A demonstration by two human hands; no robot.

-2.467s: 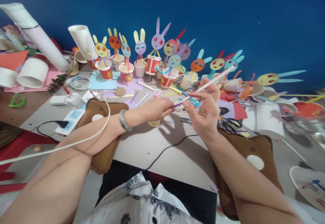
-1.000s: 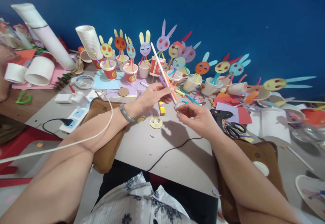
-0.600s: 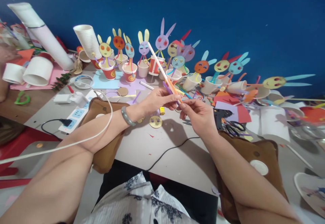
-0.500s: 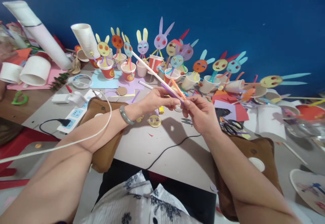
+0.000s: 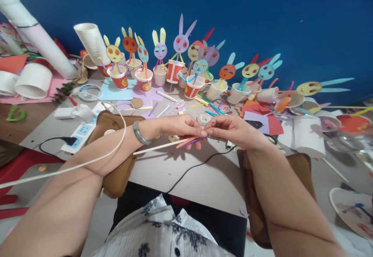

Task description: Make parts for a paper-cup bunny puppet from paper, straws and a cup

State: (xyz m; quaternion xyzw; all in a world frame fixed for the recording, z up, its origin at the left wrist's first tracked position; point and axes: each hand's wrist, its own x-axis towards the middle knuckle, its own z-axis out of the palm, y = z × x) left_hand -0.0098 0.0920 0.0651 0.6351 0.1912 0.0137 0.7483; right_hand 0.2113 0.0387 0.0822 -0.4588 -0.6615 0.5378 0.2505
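Note:
My left hand point(image 5: 188, 129), with a jade-like bangle at the wrist, is closed on a thin white stick point(image 5: 157, 146). An orange strip point(image 5: 183, 143) and a purple strip point(image 5: 194, 141) lie along the stick under the fingers. My right hand point(image 5: 223, 129) pinches the same bundle at its right end, and both sets of fingertips meet there. The stick's free end points left and slightly down over the table. The pinched end is hidden by the fingers. A round yellow paper face behind my left hand is mostly covered.
Paper cups holding rabbit figures, such as a red cup point(image 5: 143, 80), line the back before a blue wall. A white cable point(image 5: 121, 152) crosses over my left forearm. A power strip point(image 5: 77, 136) sits left. A black cord point(image 5: 192, 167) runs across the table point(image 5: 215, 187).
The white stick has swung from pointing up and left to pointing left and down. Its coloured strips turned with it. Both hands have come closer together and slightly lower.

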